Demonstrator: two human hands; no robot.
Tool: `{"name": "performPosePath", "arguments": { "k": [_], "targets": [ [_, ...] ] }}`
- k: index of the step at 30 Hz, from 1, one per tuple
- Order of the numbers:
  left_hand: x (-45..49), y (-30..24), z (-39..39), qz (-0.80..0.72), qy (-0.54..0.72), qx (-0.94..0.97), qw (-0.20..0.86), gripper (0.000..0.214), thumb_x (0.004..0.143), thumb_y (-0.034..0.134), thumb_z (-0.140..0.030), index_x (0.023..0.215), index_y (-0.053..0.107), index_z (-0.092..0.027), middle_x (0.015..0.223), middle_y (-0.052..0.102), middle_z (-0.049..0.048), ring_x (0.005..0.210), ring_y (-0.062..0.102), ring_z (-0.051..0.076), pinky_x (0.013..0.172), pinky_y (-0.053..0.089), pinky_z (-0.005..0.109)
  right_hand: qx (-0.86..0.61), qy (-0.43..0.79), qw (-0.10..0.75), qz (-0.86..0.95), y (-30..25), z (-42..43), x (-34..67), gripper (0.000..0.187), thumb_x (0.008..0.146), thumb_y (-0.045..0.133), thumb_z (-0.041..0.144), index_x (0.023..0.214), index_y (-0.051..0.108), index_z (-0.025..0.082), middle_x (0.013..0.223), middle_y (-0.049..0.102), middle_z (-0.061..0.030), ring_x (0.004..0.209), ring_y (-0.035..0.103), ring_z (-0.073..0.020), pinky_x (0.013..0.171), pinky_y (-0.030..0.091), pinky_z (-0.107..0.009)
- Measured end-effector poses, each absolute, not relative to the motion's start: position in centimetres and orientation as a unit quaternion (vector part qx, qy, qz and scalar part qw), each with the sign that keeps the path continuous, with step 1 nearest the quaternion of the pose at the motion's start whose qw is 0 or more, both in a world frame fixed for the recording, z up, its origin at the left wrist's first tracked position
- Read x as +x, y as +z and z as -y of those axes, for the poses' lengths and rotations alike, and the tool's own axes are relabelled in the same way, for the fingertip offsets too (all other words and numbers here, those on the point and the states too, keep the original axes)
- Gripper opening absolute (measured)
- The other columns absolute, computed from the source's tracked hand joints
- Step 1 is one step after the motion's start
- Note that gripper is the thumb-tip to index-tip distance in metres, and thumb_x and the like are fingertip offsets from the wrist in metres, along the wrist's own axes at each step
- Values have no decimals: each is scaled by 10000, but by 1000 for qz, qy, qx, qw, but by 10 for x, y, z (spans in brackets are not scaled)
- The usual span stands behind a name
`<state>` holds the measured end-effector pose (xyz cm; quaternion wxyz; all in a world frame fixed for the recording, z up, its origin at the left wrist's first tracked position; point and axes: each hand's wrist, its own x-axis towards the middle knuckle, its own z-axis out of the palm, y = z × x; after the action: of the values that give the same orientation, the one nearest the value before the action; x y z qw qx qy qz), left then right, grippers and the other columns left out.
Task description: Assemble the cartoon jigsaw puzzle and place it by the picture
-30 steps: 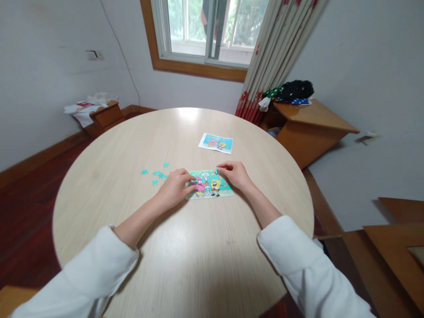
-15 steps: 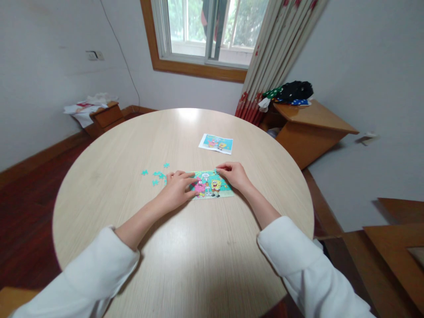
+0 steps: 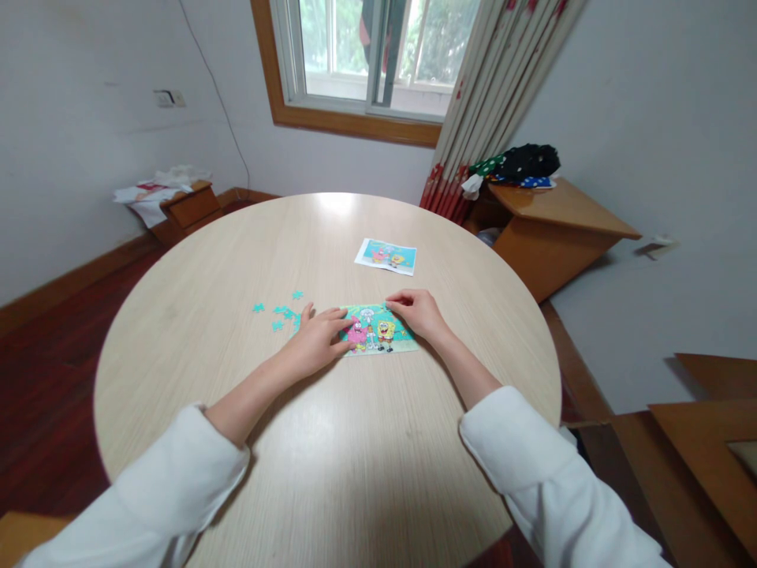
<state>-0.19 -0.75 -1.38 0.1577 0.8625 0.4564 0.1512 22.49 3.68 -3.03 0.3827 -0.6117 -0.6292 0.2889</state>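
Now: left hand [image 3: 320, 333] spread wider over the puzzle [image 3: 378, 335], outer finger raised beside loose pieces [image 3: 285, 312] | right hand [image 3: 417, 311] at its top edge, grip unclear | puzzle seemingly steadied.

A round, pale wooden counter [image 3: 331, 465] fills the middle of the scene. On it lies a cartoon puzzle [image 3: 385, 335], its left part covered by the person's left grip [image 3: 318, 335], fingers spread. The right grip [image 3: 421, 313] has thumb and fingertips drawn together at the puzzle's far edge, right of centre; whether a piece sits between them is too small to tell. Loose turquoise pieces [image 3: 282, 312] lie scattered left of the left grip. Beyond the puzzle, farther off, rests a printed picture [image 3: 387, 256]. White sleeves [image 3: 514, 442] enter from the near left and near right. At the far side stand a window [image 3: 334, 55] and a curtain [image 3: 490, 95]; far right, dark dotted cloth [image 3: 526, 164] tops a wooden cabinet [image 3: 550, 244].
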Motion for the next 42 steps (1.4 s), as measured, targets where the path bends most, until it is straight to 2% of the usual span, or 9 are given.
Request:
{"name": "performPosePath", "arguments": {
  "k": [7,18,27,42],
  "targets": [
    [-1,-14,8,-451,159,863,162,286,865,550,-337,1133,625,-272,1189,629,66,1225,492,270,1093,84,635,-616,269,377,637,-31,-36,225,74,697,670,194,729,730,164,719,723,-42,657,636,-158,625,466,-259],
    [0,-12,8,-456,150,862,164,308,865,548,-338,1156,614,-264,1252,598,82,1256,463,278,1094,66,636,-611,255,372,650,-31,-36,224,85,696,654,194,727,727,163,692,707,-32,634,611,-142,629,450,-253],
    [1,-10,9,-453,152,863,166,284,865,549,-324,1131,623,-260,1186,628,72,1223,491,276,1085,85,645,-618,245,360,654,-31,-37,224,64,687,663,182,702,725,172,679,708,-31,617,608,-143,605,446,-252],
    [0,-12,7,-453,151,862,169,285,862,547,-352,1123,627,-269,1234,609,74,1250,470,285,1083,70,654,-619,261,357,649,-28,-35,220,55,671,660,187,621,677,172,641,683,-15,575,575,-125,588,435,-247]
  ]
}}
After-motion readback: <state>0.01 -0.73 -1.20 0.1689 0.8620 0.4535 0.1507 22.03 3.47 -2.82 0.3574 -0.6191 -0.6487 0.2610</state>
